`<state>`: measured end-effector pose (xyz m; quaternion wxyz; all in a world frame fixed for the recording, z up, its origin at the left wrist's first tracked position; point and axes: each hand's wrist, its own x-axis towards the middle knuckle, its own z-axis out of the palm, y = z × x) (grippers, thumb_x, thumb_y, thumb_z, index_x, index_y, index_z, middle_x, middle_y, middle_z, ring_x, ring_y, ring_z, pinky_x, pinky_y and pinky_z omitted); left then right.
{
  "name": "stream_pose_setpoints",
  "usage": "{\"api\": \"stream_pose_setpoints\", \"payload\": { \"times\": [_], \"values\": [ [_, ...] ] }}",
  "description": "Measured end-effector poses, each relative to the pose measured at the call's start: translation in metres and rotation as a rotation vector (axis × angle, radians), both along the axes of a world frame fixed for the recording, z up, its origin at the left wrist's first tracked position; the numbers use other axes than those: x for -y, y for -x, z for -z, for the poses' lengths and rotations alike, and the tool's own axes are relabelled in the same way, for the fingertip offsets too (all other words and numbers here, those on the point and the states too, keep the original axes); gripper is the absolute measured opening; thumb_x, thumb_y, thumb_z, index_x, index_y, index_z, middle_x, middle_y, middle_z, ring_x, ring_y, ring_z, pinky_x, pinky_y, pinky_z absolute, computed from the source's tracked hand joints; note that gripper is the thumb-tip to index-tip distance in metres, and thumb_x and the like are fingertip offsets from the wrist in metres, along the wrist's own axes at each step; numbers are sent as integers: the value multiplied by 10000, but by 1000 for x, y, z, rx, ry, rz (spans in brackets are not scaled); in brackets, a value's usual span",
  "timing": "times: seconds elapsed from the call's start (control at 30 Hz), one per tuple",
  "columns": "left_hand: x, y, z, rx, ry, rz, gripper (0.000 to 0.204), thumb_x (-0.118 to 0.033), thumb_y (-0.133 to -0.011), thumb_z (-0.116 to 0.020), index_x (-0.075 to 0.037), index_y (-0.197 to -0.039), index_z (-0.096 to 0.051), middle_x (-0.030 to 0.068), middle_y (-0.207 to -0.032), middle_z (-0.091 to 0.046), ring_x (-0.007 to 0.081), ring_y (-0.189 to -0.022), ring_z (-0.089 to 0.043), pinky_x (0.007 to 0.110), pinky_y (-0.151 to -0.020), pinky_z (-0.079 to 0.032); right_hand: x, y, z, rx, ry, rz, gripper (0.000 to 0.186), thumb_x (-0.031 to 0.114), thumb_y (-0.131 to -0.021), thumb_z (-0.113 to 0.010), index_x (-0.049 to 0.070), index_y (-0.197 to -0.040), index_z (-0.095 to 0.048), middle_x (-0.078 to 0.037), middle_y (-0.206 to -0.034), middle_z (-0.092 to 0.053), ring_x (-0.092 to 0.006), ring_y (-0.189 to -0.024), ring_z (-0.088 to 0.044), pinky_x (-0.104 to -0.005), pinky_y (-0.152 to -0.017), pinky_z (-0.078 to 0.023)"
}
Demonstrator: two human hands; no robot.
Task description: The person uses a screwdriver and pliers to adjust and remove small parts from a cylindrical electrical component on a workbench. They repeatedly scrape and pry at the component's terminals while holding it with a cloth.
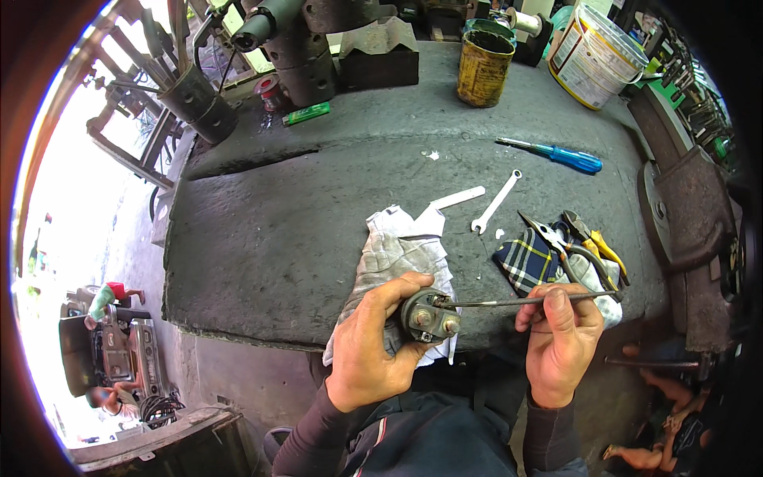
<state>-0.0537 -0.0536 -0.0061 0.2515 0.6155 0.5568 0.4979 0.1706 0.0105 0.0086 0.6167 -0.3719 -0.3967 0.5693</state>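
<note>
My left hand (373, 343) is wrapped round a dark, round starter solenoid (429, 318), its end with bolt terminals turned up toward me. Between the thumb and fingers of my right hand (563, 342) is a thin dark metal rod (509, 302). The rod lies almost level, and its left tip meets the solenoid's upper edge near a terminal. Whether the tip goes into the part is too small to tell. Under and behind my left hand, a crumpled whitish-grey rag (401, 258) drapes over the bench's near edge.
On the dark workbench (254, 238) lie a combination wrench (497, 201), a blue-handled screwdriver (556, 153), pliers (568, 246) on a checked cloth (526, 261) and a green box (306, 114). Farther back stand a yellow can (483, 75) and a white bucket (594, 60). Other people are at the left and lower right.
</note>
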Motion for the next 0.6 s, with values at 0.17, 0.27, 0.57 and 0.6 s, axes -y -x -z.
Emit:
{"api": "stream_pose_setpoints", "payload": {
  "times": [0.17, 0.27, 0.57, 0.6],
  "values": [
    [0, 0, 1, -8, -6, 6, 722, 86, -762, -917, -8, -1356, -517, 221, -1394, -733, 259, -1244, -743, 369, -1074, -566, -2, 3, -5, 19, 28, 71, 195, 134, -1018, -812, -40, -1023, -724, -131, -909, -751, -191, -697, -694, -323, -605, -544],
    [-1, 0, 1, 8, -3, 10, 724, 98, -757, -913, -6, -1352, -514, 225, -1392, -733, 260, -1246, -741, 371, -1074, -566, -3, 10, -12, 65, 38, 87, 205, 144, -1016, -819, -35, -987, -723, -102, -842, -731, -174, -666, -678, -311, -594, -532],
    [1, -1, 1, 26, -2, 5, 736, 115, -742, -904, -7, -1352, -512, 233, -1386, -735, 270, -1262, -734, 382, -1081, -564, -8, 12, -18, 128, 51, 109, 231, 165, -1006, -839, -22, -938, -721, -72, -762, -705, -136, -632, -649, -286, -576, -507],
    [1, -1, 2, 39, -5, 2, 737, 113, -741, -906, -7, -1353, -512, 233, -1385, -735, 272, -1265, -733, 384, -1084, -563, -7, 11, -18, 120, 49, 104, 225, 161, -1008, -836, -24, -949, -722, -77, -776, -711, -140, -642, -653, -289, -582, -510]
  ]
}}
